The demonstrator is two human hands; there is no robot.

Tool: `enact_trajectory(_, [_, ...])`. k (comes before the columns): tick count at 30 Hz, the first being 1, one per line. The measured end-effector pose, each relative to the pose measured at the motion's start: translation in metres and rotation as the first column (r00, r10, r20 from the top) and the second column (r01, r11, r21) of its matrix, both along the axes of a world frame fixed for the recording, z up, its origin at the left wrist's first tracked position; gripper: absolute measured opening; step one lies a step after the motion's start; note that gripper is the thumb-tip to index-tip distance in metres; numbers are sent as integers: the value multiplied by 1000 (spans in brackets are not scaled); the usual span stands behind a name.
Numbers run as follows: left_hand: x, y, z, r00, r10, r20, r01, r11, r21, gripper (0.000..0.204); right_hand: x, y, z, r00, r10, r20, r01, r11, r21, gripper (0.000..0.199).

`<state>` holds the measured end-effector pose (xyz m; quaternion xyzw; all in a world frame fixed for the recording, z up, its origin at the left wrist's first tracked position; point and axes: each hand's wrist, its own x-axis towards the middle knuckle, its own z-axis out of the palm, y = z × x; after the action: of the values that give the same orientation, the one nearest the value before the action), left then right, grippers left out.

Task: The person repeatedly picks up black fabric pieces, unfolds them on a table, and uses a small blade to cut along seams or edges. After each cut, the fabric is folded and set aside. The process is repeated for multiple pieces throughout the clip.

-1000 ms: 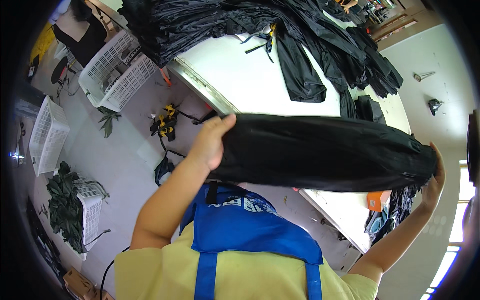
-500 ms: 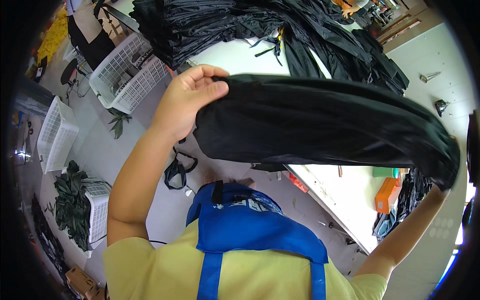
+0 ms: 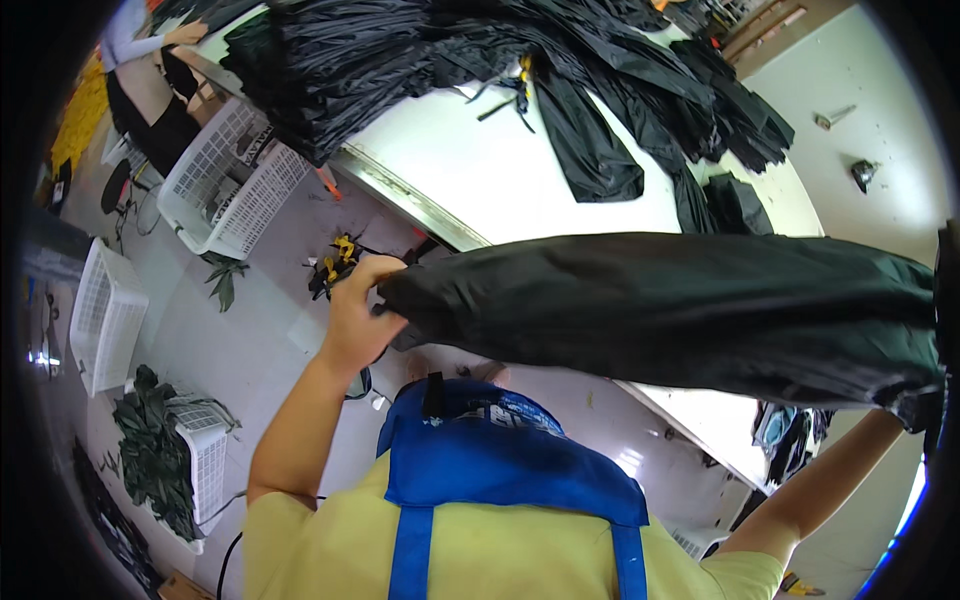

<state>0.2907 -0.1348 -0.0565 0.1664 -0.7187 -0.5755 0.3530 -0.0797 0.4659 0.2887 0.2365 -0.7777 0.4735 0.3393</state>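
A long piece of shiny black fabric (image 3: 640, 300) stretches sideways in front of me, lifted over the table's near edge. My left hand (image 3: 362, 305) is closed on its left end, thumb and fingers pinching the gathered edge. At the far right my right wrist (image 3: 884, 428) meets the other end, where the cloth bunches up. My right hand itself is covered by the fabric, so its fingers are hidden. On the white table (image 3: 455, 165) beyond lies a large heap of similar black fabric pieces (image 3: 370, 70), with one piece (image 3: 590, 150) spread toward me.
White plastic baskets (image 3: 262, 190) stand on the floor to the left, one beside a pile of dark green cloth (image 3: 150, 450). A bundle with yellow parts (image 3: 340, 262) lies by the table's edge. At the upper left another person's hand (image 3: 187, 33) rests near a table.
Both hands and the stretched fabric have moved lower, toward me. The left hand has also gone left. More of the white table and a spread black piece now show beyond the fabric.
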Motion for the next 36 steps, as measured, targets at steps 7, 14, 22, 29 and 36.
enact_trajectory(7, [16, 33, -65, 978, 123, 169, -90, 978, -188, 20, 61, 135, -37, 952, -287, 109, 303, 937, -176, 44])
enact_trajectory(14, [-60, -37, -15, 954, 15, 301, 129, 882, -453, 34, 23, 214, -123, 898, -331, 292, 423, 834, -354, 42])
enact_trajectory(22, [-145, -66, 274, 992, 29, -119, -115, -114, -987, 35, -88, 220, -251, 837, -250, 487, 506, 693, -514, 39])
enact_trajectory(29, [-209, 100, 54, 962, -240, 132, 199, 282, -938, 7, -62, 276, -351, 703, -343, 623, 653, 658, -376, 36])
enact_trajectory(36, [-225, 200, -165, 796, -290, 532, 606, 403, -686, 51, 1, 157, -451, 646, -725, 239, 556, 662, 502, 30])
